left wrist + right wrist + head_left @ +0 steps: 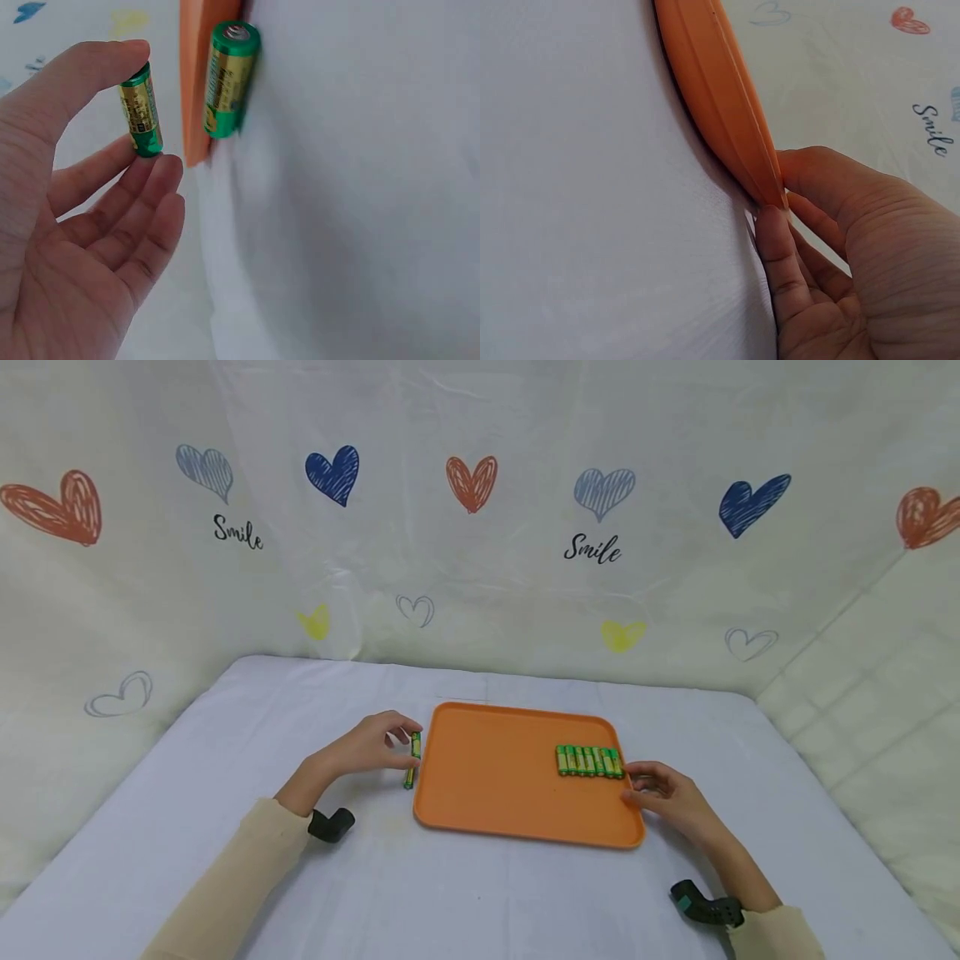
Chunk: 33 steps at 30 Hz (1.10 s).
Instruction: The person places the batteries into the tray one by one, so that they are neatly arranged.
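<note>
Between the thumb and fingertips of my left hand [375,743] is a green and gold battery [141,112], pinched end to end just off the left side of the orange tray [517,810]. A second battery [231,79] lies on the cloth close beside that side of the tray, partly hidden by my hand in the head view. My right hand [671,793] grips the tray's right rim, thumb on one side of the edge and fingers on the other, as the right wrist view shows. Several green batteries [588,761] lie side by side in a row inside the tray, near its right rim.
A white cloth [480,893] covers the table under the tray. Behind it hangs a pale backdrop [525,602] printed with hearts and "Smile". Each wrist wears a black band mount [705,906].
</note>
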### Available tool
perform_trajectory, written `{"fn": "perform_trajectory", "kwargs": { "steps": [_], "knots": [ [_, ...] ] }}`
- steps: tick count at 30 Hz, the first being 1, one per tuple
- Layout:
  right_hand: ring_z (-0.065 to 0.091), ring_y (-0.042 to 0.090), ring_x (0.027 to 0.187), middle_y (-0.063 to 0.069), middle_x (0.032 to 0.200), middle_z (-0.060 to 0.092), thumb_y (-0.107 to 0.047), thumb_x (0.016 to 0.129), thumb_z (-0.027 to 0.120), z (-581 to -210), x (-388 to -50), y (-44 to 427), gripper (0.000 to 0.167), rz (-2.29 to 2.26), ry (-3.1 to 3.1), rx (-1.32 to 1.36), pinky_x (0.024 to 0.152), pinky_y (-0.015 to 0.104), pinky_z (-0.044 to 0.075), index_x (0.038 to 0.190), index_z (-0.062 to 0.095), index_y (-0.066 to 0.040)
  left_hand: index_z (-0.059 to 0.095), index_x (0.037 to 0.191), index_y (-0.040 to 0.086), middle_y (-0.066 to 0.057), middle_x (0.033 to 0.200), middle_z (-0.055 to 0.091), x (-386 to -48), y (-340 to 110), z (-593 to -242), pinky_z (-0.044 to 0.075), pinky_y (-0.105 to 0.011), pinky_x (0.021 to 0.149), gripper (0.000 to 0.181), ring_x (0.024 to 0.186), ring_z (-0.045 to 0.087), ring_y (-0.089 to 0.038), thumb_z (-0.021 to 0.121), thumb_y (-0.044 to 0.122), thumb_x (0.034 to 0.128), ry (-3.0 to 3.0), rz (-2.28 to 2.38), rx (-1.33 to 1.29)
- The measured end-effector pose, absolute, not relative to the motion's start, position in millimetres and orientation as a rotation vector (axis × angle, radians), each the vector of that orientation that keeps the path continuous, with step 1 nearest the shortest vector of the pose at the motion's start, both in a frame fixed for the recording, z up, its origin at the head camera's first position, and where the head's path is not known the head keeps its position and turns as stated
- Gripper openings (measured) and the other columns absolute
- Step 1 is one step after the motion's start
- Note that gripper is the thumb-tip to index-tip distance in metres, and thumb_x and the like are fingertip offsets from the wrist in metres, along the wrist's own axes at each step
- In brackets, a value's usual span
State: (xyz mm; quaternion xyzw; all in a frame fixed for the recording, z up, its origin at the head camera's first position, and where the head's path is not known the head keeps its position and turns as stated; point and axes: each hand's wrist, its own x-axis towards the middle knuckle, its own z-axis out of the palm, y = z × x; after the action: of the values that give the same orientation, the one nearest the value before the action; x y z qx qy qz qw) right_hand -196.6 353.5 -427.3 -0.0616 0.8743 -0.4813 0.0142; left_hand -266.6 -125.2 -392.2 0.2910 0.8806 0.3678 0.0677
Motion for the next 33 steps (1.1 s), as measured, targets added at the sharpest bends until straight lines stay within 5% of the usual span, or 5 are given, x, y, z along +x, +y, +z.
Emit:
{"fn": "perform_trajectory", "kwargs": {
  "steps": [11,33],
  "knots": [
    [0.059,0.004,0.089,0.016,0.117,0.061,-0.024,0.089,0.074,-425.6,-195.9,357.5,0.051,-1.458,2.75,-0.163,0.076,0.019,0.05,0.131,0.056,-0.001,0.061,0.125,-0.002,-0.005,0.106,0.061,-279.7,-81.3,-377.5,0.052,-0.032,0.089,0.052,0.101,0.059,-0.021,0.08,0.022,0.0824,2.601,1.145,1.045],
    [0.06,0.007,0.091,0.018,0.116,0.061,-0.018,0.088,0.074,-424.8,-192.3,353.4,0.047,-1.535,2.705,-0.208,0.078,0.019,0.05,0.128,0.057,0.001,0.059,0.129,0.003,-0.001,0.117,0.061,-283.5,-2.7,-387.1,0.049,-0.029,0.092,0.055,0.106,0.059,-0.019,0.078,0.028,0.0843,2.452,1.115,1.154]
  ]
}}
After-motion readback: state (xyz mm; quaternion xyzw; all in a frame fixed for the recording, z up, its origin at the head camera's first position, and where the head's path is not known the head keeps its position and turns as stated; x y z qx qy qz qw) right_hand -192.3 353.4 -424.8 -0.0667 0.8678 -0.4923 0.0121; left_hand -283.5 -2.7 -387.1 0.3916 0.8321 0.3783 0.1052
